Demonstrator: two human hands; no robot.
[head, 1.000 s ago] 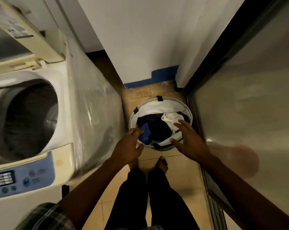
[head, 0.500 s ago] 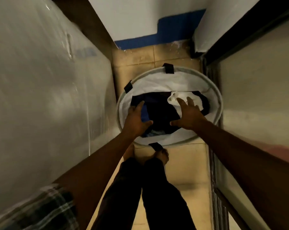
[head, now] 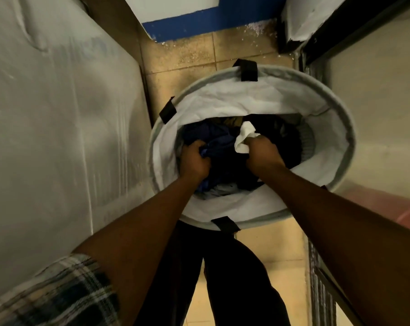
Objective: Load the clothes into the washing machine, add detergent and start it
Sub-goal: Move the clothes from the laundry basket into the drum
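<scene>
A round white laundry basket (head: 258,100) with black strap tabs stands on the tiled floor in front of my feet. Inside lies a heap of dark clothes (head: 225,170), mostly navy and black, with one white cloth (head: 244,137) on top. Both hands are down in the basket. My left hand (head: 193,161) is closed on a blue garment (head: 219,143) at the left of the heap. My right hand (head: 263,154) is closed on the white cloth together with dark fabric under it. The washing machine's side (head: 58,114), wrapped in clear plastic, fills the left; its opening is out of view.
The space is a narrow corridor. A metallic door or panel (head: 375,128) closes the right side, touching the basket's rim. A white wall with a blue base strip (head: 208,20) ends the corridor ahead. My dark-trousered legs (head: 223,278) stand just behind the basket.
The view has dropped closer to the basket. Both hands went from open and flat on top of the clothes to fists closed on fabric inside the basket.
</scene>
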